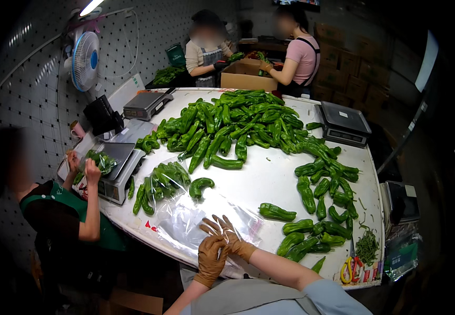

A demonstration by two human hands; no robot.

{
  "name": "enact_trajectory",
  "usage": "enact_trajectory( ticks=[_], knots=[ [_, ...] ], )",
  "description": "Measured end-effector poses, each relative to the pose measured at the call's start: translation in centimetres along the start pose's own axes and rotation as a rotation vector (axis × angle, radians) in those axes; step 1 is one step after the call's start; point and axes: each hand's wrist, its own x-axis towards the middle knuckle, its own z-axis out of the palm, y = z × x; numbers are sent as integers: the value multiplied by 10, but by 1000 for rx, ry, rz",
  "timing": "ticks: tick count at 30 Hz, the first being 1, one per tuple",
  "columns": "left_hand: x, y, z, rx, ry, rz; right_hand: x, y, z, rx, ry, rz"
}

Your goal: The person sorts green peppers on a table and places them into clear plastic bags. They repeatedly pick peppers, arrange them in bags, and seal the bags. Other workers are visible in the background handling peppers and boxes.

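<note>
Both hands wear brown gloves and are over clear plastic bags [184, 224] lying at the table's near edge. My right hand [229, 238] is spread on the shiny film, fingers apart. Close against it, my left hand [211, 256] has curled fingers and a pinched thumb; whether film is between them is unclear. A curved green pepper [201, 187] lies just beyond the bags. Left of it, a clear bag covers a bunch of green peppers [166, 179]. One single pepper [276, 212] lies to the right of the bags.
A large heap of green peppers [227, 122] covers the far table. More peppers [306, 193] lie right, near scissors [351, 269] and cut stems [367, 248]. Scales [345, 122] stand along the edges. A co-worker [62, 208] handles a bag at left; two people stand behind a carton [247, 80].
</note>
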Motion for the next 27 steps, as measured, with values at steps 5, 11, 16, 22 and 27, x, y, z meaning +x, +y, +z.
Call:
enact_trajectory(
  ticks=[5,11,16,22,27],
  knots=[
    [0,0,-1,63,-45,14,-10,6,14,67,65,11],
    [-3,-1,12,102,-176,54,-70,22,16,113,-63,-41],
    [-29,-36,31,231,-317,-63,-114,27,-87,243,117,82],
    [-55,-59,45,199,-528,-260,-132,107,-97,-299,139,603],
    [-55,-59,43,185,-553,-284,-112,110,-98,-143,-21,861]
  ],
)
